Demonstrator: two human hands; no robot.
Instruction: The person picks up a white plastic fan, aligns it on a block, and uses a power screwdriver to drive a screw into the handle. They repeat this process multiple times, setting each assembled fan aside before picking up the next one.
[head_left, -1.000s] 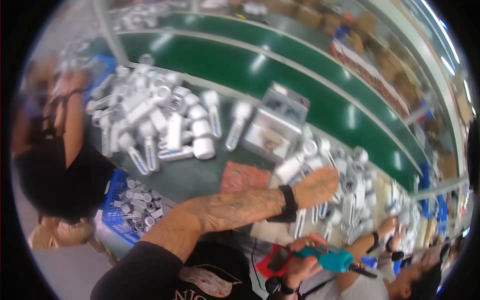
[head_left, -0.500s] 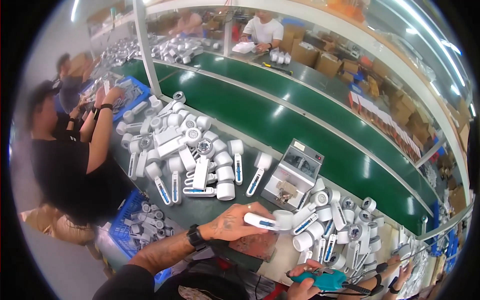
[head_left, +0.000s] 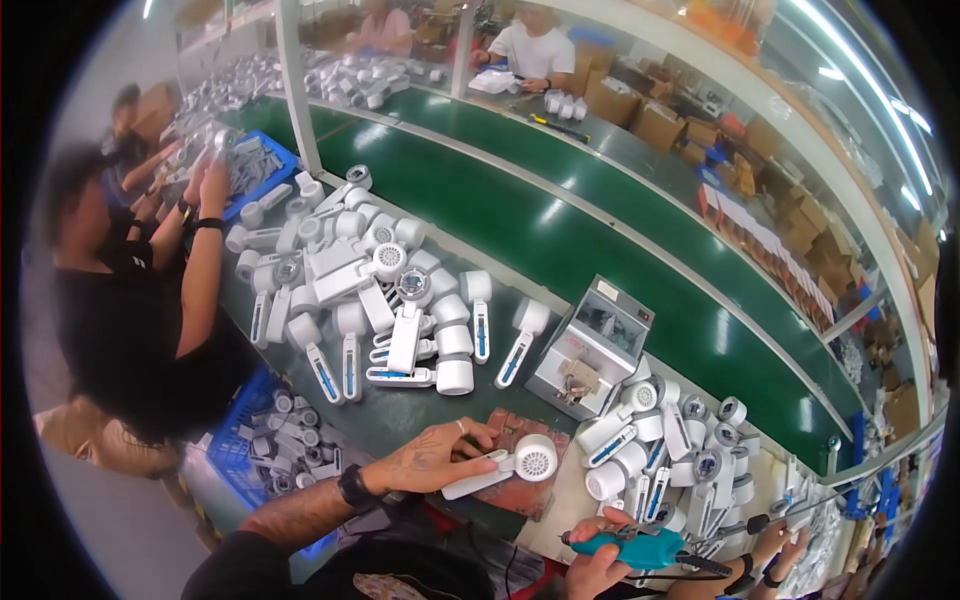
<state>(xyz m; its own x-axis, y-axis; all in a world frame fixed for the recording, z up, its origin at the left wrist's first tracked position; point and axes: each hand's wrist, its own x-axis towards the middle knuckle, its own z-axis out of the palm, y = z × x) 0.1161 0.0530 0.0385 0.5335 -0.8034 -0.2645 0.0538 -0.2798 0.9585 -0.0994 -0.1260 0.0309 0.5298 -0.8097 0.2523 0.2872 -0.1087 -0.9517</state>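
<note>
I hold the fan (head_left: 523,461) clamped in the left hand (head_left: 425,460), long axis left-to-right, grille (head_left: 538,458) end nearer the driver (head_left: 648,551) gripped by the right hand (head_left: 597,570).

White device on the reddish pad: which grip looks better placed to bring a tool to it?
Probably the right grip: it holds the teal tool, tip near the reddish pad; the left grip holds the white device.

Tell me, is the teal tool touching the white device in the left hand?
Apart. In the head view, the teal tool ends short of the white device, with red pad and pale tabletop showing between them.
</note>
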